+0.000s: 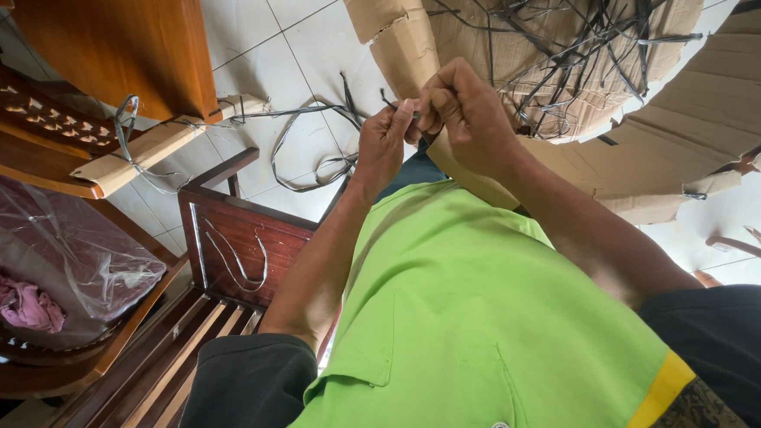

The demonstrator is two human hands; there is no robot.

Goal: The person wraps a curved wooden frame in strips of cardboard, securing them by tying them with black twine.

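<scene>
Right now both hands are up in front of the green shirt, close together, almost touching. The left hand and the right hand each pinch the same thin dark strip between thumb and fingertips. Only a tiny bit of the strip shows between them, so I cannot tell how long it is or how far it goes inside the fingers.

That little bit runs across from one hand to the other, from about 9 o'clock to 3 o'clock in the picture. The right hand sits a bit higher, and its fingers curl over the end. The left hand comes up from 7 o'clock, the right arm from 4 o'clock. Both are just as near to the strip, since both hold it.

More strips of the same kind lie beyond the hands. A big tangle of strips rests in a cardboard box at about 1 o'clock from the hands, near the right hand. A few loose strips curl on the white tile floor at about 9 o'clock, just beside the left hand in the picture.

At 10 o'clock stands a wooden table, with a folded piece of cardboard under its edge. At 7 o'clock is a dark wooden chair. Far over at 8 o'clock a clear plastic bag lies on another seat, with a pink cloth inside it.
</scene>
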